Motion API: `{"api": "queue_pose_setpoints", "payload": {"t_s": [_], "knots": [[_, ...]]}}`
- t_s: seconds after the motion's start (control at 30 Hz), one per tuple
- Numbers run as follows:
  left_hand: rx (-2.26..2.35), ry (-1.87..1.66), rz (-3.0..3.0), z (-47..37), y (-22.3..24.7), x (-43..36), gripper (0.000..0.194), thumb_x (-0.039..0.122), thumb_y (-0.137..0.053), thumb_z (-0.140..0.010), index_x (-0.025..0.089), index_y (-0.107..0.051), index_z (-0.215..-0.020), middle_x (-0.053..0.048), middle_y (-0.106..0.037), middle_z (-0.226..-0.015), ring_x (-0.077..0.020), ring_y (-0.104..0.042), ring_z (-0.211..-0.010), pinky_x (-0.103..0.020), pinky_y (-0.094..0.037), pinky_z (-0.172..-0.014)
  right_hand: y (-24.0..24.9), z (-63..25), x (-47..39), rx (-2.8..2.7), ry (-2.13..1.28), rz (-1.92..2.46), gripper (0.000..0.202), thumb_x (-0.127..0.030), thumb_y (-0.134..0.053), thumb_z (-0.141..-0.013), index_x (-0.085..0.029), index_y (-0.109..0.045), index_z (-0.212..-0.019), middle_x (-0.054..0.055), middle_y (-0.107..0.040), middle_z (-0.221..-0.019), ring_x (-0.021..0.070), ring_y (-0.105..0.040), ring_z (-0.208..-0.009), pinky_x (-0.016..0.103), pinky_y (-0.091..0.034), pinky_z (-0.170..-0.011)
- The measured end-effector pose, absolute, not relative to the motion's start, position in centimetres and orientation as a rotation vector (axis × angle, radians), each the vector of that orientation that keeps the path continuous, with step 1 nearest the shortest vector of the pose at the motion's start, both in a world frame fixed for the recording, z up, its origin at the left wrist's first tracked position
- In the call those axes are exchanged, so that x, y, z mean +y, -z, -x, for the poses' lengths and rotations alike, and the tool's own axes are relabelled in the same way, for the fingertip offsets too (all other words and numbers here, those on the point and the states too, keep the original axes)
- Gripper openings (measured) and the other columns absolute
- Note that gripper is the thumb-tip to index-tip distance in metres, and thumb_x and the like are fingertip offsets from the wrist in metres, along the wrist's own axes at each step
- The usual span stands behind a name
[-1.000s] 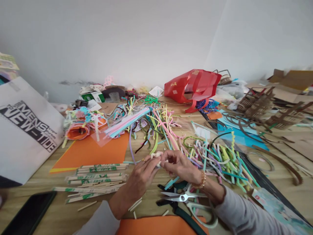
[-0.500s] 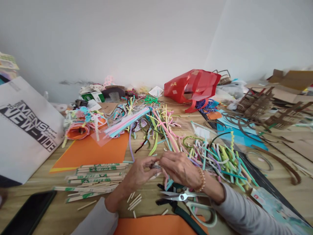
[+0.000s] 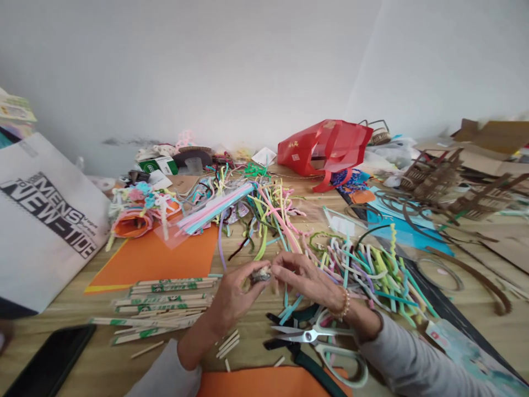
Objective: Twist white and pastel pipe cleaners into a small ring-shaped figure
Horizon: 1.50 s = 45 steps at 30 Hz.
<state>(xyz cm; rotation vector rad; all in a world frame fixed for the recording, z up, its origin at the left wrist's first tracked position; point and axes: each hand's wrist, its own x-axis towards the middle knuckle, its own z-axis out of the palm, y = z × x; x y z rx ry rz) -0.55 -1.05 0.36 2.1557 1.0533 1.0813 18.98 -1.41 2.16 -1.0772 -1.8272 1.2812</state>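
Observation:
My left hand (image 3: 235, 292) is closed, pinching a small grey, whitish-topped lump (image 3: 261, 274) between thumb and fingers. What the lump is made of is too small to tell. My right hand (image 3: 303, 280), with a beaded bracelet at the wrist, has its thumb and fingertips drawn together at the lump's right end; anything between them is hidden. Below my right hand lie white-handled scissors (image 3: 308, 335) with blades apart, on top of dark green-handled cutters (image 3: 314, 372). Several short cut sticks (image 3: 228, 344) lie under my left hand.
Paper-wrapped chopsticks (image 3: 165, 300) and a black phone (image 3: 52, 358) are at left. Colourful pipe cleaners (image 3: 372, 264) heap to the right and behind. Orange sheets (image 3: 152, 262), a white bag (image 3: 45, 237), a red bag (image 3: 306, 146) and brown woven baskets (image 3: 438, 173) surround the work area.
My right hand has shifted slightly right and its fingers have lifted off the lump's top, uncovering more of it. My left hand keeps its hold.

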Motion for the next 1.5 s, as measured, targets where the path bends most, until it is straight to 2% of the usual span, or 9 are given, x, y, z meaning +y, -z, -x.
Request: {"api": "queue_pose_setpoints", "payload": {"t_s": [0.1,0.23,0.5,0.73,0.93,1.03,1.23,1.4,1.5], "knots": [[0.972,-1.196,-2.432,0.5,0.1,-1.1,0.027,0.014,-0.057,-0.084,0.017,-0.062,-0.110,-0.010,-0.073,-0.101,-0.0213,-0.068,-0.095,-0.034,-0.055,-0.084,-1.8,-18.7,-1.2,-1.600,-1.612,1.063,0.042,-0.057,-0.054,-0.084,-0.016,-0.054,-0.075,-0.001,-0.055,-0.063,0.0099,-0.053,-0.051,0.021,-0.046,-0.046],[0.914,-1.168,-2.649,0.5,0.2,-1.3,0.028,0.013,-0.051,-0.088,0.017,-0.058,-0.116,-0.010,-0.072,-0.102,-0.0206,-0.067,-0.099,-0.032,-0.056,-0.086,-1.5,-18.6,-1.1,-1.413,-1.765,1.059,0.041,-0.055,-0.065,-0.076,-0.015,-0.055,-0.076,-0.003,-0.056,-0.061,0.0077,-0.053,-0.048,0.018,-0.047,-0.044],[0.890,-1.102,-2.773,0.5,0.2,-1.5,0.033,0.014,-0.049,-0.092,0.018,-0.054,-0.124,-0.010,-0.070,-0.109,-0.0200,-0.065,-0.105,-0.035,-0.054,-0.092,-1.9,-18.7,-1.0,-1.368,-1.804,1.081,0.040,-0.050,-0.074,-0.067,-0.014,-0.057,-0.078,-0.005,-0.055,-0.055,0.0070,-0.052,-0.045,0.018,-0.048,-0.044],[0.862,-1.112,-2.559,0.6,0.2,-1.2,0.028,0.018,-0.054,-0.089,0.017,-0.061,-0.115,-0.010,-0.073,-0.100,-0.0201,-0.068,-0.097,-0.032,-0.056,-0.086,-2.2,-19.2,-0.8,-1.530,-1.724,1.099,0.036,-0.048,-0.070,-0.073,-0.014,-0.060,-0.077,-0.004,-0.057,-0.055,0.0063,-0.051,-0.044,0.017,-0.044,-0.045],[1.035,-0.918,-2.155,0.5,-1.0,-1.1,0.025,0.021,-0.065,-0.079,0.017,-0.069,-0.103,-0.007,-0.075,-0.093,-0.0204,-0.069,-0.082,-0.032,-0.055,-0.078,-2.2,-19.1,-0.8,-1.660,-1.522,1.020,0.032,-0.046,-0.065,-0.079,-0.015,-0.058,-0.074,-0.004,-0.053,-0.054,0.0066,-0.045,-0.045,0.018,-0.036,-0.044],[1.014,-0.796,-1.899,0.5,-1.7,-1.2,0.024,0.022,-0.067,-0.076,0.016,-0.071,-0.099,-0.006,-0.075,-0.089,-0.0210,-0.068,-0.081,-0.030,-0.053,-0.076,-2.2,-19.1,-1.1,-1.787,-1.376,1.009,0.026,-0.039,-0.058,-0.086,-0.015,-0.058,-0.075,-0.004,-0.051,-0.055,0.0074,-0.042,-0.047,0.019,-0.034,-0.046],[0.818,-0.736,-1.357,0.4,-1.2,-0.9,0.031,0.027,-0.074,-0.070,0.012,-0.070,-0.097,-0.007,-0.073,-0.086,-0.0203,-0.066,-0.079,-0.028,-0.049,-0.072,-2.6,-19.0,-1.9,-2.207,-0.585,0.943,0.017,-0.017,-0.047,-0.091,-0.017,-0.055,-0.076,0.001,-0.054,-0.070,0.0119,-0.048,-0.063,0.023,-0.036,-0.060],[0.705,-0.688,-1.189,0.3,-0.2,-0.5,0.032,0.033,-0.078,-0.067,0.012,-0.071,-0.090,-0.005,-0.071,-0.079,-0.0181,-0.064,-0.073,-0.026,-0.047,-0.069,-2.5,-19.2,-2.4,-2.528,0.006,0.775,0.023,-0.015,-0.039,-0.096,-0.017,-0.053,-0.078,0.004,-0.055,-0.075,0.0155,-0.047,-0.069,0.027,-0.032,-0.060],[0.694,-0.702,-1.131,0.2,0.4,-0.4,0.032,0.034,-0.079,-0.065,0.012,-0.071,-0.086,-0.005,-0.070,-0.077,-0.0184,-0.064,-0.073,-0.027,-0.047,-0.071,-2.2,-19.4,-2.3,-2.581,0.123,0.719,0.023,-0.016,-0.036,-0.098,-0.016,-0.055,-0.085,0.005,-0.057,-0.079,0.0169,-0.049,-0.073,0.028,-0.033,-0.062]]}}
